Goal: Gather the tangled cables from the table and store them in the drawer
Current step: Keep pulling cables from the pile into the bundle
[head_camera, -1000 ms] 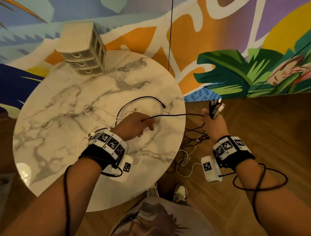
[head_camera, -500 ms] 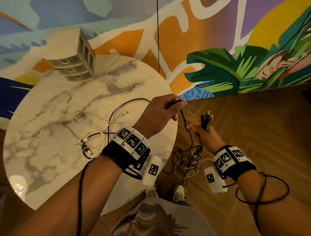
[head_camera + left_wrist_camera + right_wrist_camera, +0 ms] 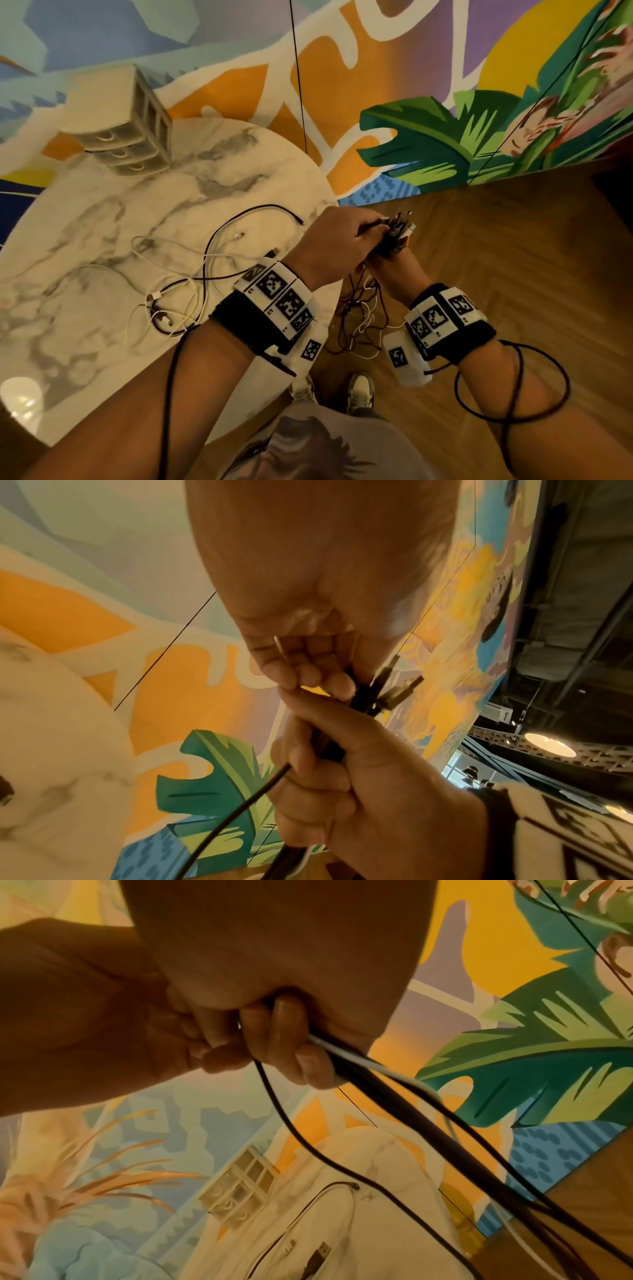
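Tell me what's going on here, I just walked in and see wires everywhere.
A person is gathering cables. The right hand grips a bundle of cable ends, plugs up, the rest hanging toward the floor. The left hand pinches a black cable at that bundle. More black and white cables lie tangled on the marble table; the drawer unit looks closed.

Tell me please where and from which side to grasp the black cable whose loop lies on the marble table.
Grip the black cable at its free plug end, which lies nearest the left hand. Come from above: it lies flat on the marble table, and pulling the end should drag less of the tangle.
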`<action>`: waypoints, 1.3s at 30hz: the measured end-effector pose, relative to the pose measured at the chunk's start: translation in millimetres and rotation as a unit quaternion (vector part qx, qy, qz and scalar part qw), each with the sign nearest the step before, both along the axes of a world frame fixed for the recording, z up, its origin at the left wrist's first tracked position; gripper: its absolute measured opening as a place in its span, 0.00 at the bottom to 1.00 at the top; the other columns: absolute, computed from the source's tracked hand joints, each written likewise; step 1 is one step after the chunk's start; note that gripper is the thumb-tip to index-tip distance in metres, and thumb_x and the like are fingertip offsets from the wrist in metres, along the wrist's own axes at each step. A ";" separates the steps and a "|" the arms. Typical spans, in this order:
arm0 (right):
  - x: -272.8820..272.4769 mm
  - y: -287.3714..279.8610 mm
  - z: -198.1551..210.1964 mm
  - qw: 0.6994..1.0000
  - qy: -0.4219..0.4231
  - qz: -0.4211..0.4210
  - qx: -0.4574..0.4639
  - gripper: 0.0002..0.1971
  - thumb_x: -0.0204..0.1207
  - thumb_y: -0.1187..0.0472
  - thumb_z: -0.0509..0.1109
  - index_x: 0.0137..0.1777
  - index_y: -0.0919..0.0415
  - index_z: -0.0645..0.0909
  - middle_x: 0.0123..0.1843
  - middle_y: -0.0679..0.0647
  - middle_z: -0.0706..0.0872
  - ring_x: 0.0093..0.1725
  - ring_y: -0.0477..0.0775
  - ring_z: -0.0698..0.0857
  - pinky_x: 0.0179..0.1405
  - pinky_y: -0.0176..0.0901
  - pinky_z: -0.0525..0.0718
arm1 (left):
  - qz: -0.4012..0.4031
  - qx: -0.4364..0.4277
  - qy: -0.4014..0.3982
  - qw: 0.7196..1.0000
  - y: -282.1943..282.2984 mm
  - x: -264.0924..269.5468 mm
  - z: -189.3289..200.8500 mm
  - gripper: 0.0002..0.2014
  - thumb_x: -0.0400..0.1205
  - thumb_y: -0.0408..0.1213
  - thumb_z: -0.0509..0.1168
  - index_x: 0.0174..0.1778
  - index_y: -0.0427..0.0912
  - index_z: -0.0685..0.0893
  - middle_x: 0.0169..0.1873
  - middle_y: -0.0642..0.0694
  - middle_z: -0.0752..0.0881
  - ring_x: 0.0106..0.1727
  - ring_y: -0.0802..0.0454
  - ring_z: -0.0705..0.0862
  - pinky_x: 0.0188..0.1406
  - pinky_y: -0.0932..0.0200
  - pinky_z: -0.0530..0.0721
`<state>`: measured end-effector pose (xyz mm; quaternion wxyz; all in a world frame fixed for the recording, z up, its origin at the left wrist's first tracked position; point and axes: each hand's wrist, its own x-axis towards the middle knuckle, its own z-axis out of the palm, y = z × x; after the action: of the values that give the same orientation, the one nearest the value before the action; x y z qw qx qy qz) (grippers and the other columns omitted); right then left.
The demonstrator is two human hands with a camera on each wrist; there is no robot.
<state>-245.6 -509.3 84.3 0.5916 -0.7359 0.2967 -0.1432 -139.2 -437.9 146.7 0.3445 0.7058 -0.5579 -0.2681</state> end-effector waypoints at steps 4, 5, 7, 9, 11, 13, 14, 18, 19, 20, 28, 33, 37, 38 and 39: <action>0.1 -0.9 -2.4 0.999 0.027 -0.002 -0.046 0.17 0.82 0.65 0.60 0.33 0.71 0.79 0.28 0.60 0.82 0.27 0.60 0.80 0.29 0.55 0.78 | 0.003 -0.032 -0.008 0.999 2.9 -1.0 -4.1 0.12 0.85 0.38 0.60 0.52 0.41 0.88 0.39 0.50 0.86 0.43 0.54 0.83 0.42 0.62 0.78; 0.5 -1.9 -2.6 0.999 0.024 -0.007 -0.042 0.18 0.83 0.63 0.59 0.34 0.70 0.79 0.27 0.58 0.82 0.26 0.57 0.79 0.27 0.52 0.77 | 0.018 -0.053 -0.004 0.998 3.6 -0.6 -6.0 0.12 0.84 0.39 0.60 0.55 0.41 0.87 0.39 0.53 0.83 0.43 0.56 0.81 0.41 0.69 0.75; 1.2 -2.2 3.9 0.999 0.005 -0.029 -0.020 0.19 0.83 0.56 0.58 0.34 0.67 0.78 0.29 0.58 0.80 0.27 0.54 0.78 0.29 0.51 0.76 | 0.069 -0.082 0.034 0.994 7.0 2.0 -13.2 0.12 0.83 0.39 0.61 0.60 0.43 0.83 0.43 0.55 0.77 0.43 0.61 0.77 0.42 0.75 0.71; 1.0 -2.9 16.1 0.996 -0.036 -0.077 0.009 0.14 0.79 0.52 0.59 0.37 0.56 0.80 0.36 0.66 0.82 0.36 0.66 0.81 0.36 0.62 0.82 | 0.117 -0.065 0.092 0.987 11.2 2.6 -24.0 0.12 0.81 0.38 0.65 0.61 0.47 0.80 0.48 0.51 0.78 0.45 0.62 0.77 0.43 0.73 0.73; -0.8 -4.2 30.5 0.988 -0.099 -0.110 0.046 0.08 0.80 0.56 0.61 0.52 0.48 0.81 0.48 0.63 0.86 0.50 0.63 0.86 0.52 0.61 0.85 | 0.110 -0.022 0.126 0.986 14.1 -2.5 -30.1 0.16 0.78 0.37 0.69 0.60 0.48 0.77 0.54 0.50 0.79 0.49 0.66 0.78 0.46 0.70 0.73; 1.6 -6.1 42.5 0.988 -0.127 -0.069 0.052 0.14 0.83 0.63 0.59 0.66 0.53 0.76 0.56 0.53 0.88 0.62 0.52 0.84 0.63 0.52 0.81 | 0.060 -0.004 0.164 0.985 10.6 -13.0 -26.4 0.19 0.76 0.34 0.71 0.61 0.48 0.76 0.54 0.55 0.80 0.50 0.70 0.78 0.47 0.74 0.74; 3.7 -6.3 48.8 0.991 -0.122 -0.040 0.044 0.15 0.84 0.65 0.58 0.67 0.54 0.75 0.58 0.51 0.88 0.65 0.47 0.82 0.67 0.48 0.78 | 0.035 0.002 0.182 0.983 5.2 -18.5 -21.2 0.19 0.77 0.29 0.69 0.63 0.45 0.76 0.53 0.56 0.80 0.48 0.70 0.78 0.46 0.76 0.74; 0.8 -19.4 61.6 0.998 -0.066 -0.004 -0.012 0.15 0.85 0.62 0.56 0.59 0.58 0.85 0.61 0.51 0.87 0.63 0.43 0.82 0.70 0.43 0.76 | 0.020 0.019 0.287 0.957 -20.0 -30.0 -8.0 0.08 0.77 0.27 0.62 0.52 0.36 0.78 0.43 0.44 0.79 0.43 0.48 0.78 0.40 0.59 0.79; -2.8 -23.7 61.8 0.997 -0.065 -0.002 0.030 0.16 0.86 0.59 0.55 0.59 0.60 0.85 0.59 0.54 0.87 0.59 0.44 0.84 0.63 0.43 0.81 | 0.026 0.021 0.304 0.952 -22.6 -31.1 -8.3 0.05 0.78 0.28 0.61 0.48 0.39 0.79 0.39 0.42 0.80 0.40 0.44 0.78 0.37 0.54 0.79; -7.0 -26.1 61.1 0.993 -0.077 0.004 0.092 0.18 0.86 0.56 0.54 0.60 0.63 0.83 0.55 0.55 0.88 0.53 0.45 0.87 0.53 0.40 0.85 | 0.038 0.030 0.311 0.949 -23.8 -32.2 -8.3 0.05 0.81 0.29 0.60 0.46 0.41 0.80 0.36 0.43 0.80 0.38 0.41 0.79 0.35 0.50 0.80; -37.5 -4.8 -29.4 0.995 0.048 0.025 0.080 0.19 0.74 0.55 0.72 0.32 0.70 0.76 0.24 0.54 0.71 0.22 0.49 0.68 0.25 0.42 0.66 | 0.035 0.033 0.295 0.954 -32.9 -24.1 27.2 0.26 0.85 0.38 0.59 0.18 0.47 0.62 0.10 0.56 0.61 0.13 0.55 0.58 0.18 0.59 0.55; -70.1 -14.1 -94.6 0.966 0.207 -0.140 0.068 0.21 0.78 0.63 0.65 0.23 0.54 0.66 0.19 0.45 0.66 0.18 0.45 0.63 0.19 0.36 0.62 | -0.127 0.016 -0.144 0.981 -30.1 -38.3 67.0 0.18 0.81 0.43 0.61 0.22 0.51 0.75 0.13 0.57 0.66 0.15 0.57 0.67 0.17 0.68 0.63; -110.5 -25.1 -137.0 0.931 0.293 -0.203 0.079 0.19 0.78 0.63 0.66 0.25 0.59 0.69 0.23 0.53 0.71 0.23 0.52 0.68 0.23 0.41 0.65 | -0.197 -0.110 -0.302 0.926 -32.3 -29.1 106.0 0.20 0.78 0.51 0.53 0.36 0.46 0.87 0.18 0.64 0.62 0.17 0.66 0.60 0.22 0.69 0.55; -119.7 -30.4 -144.6 0.922 0.311 -0.215 0.084 0.18 0.78 0.62 0.67 0.26 0.60 0.72 0.24 0.54 0.73 0.23 0.53 0.70 0.22 0.41 0.67 | -0.206 -0.134 -0.315 0.917 -32.9 -28.0 110.7 0.19 0.79 0.50 0.55 0.37 0.45 0.88 0.19 0.63 0.63 0.17 0.65 0.59 0.23 0.70 0.54; -128.0 -35.5 -151.5 0.914 0.330 -0.221 0.086 0.18 0.79 0.59 0.68 0.27 0.61 0.74 0.24 0.55 0.74 0.23 0.54 0.73 0.22 0.41 0.68 | -0.213 -0.146 -0.327 0.909 -32.5 -29.0 113.0 0.18 0.79 0.49 0.57 0.36 0.45 0.87 0.19 0.60 0.65 0.16 0.62 0.59 0.24 0.71 0.53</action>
<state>-373.6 -544.8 -67.2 0.4742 -0.6034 0.6410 0.0068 -168.2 -470.4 259.8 0.1767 0.5602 -0.8093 -0.0052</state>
